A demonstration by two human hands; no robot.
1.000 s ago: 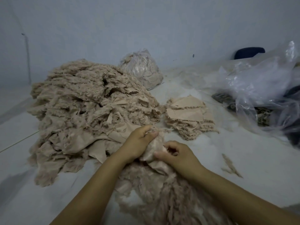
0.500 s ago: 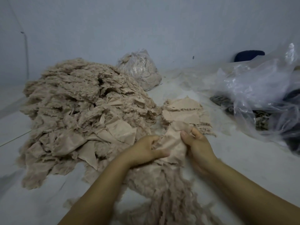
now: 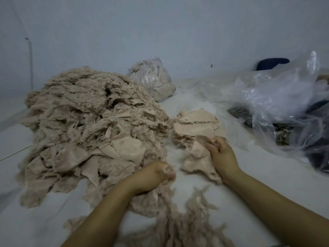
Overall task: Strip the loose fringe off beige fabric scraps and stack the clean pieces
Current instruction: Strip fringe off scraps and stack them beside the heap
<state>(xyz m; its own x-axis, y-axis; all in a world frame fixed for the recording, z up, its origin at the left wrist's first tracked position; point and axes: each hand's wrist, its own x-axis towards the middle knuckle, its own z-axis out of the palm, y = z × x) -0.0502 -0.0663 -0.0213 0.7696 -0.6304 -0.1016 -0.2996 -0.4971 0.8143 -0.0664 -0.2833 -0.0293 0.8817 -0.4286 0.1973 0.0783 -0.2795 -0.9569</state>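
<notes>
Head | right hand (image 3: pixel 222 155) grips crumpled beige scrap (image 3: pixel 197 161) | left hand (image 3: pixel 154 175) clutches stringy fringe (image 3: pixel 179 220)

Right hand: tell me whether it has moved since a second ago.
Yes. The right hand, gripping a scrap, has gone away from the left hand and up to the near edge of the small stack, which stayed put.

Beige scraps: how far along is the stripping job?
Early. Done: a small stack of clean pieces lies by the right hand. In hand: the right hand grips one scrap beside that stack; the left hand grips pulled fringe. Left: the big pile of fringed scraps, far larger than the stack.
</notes>
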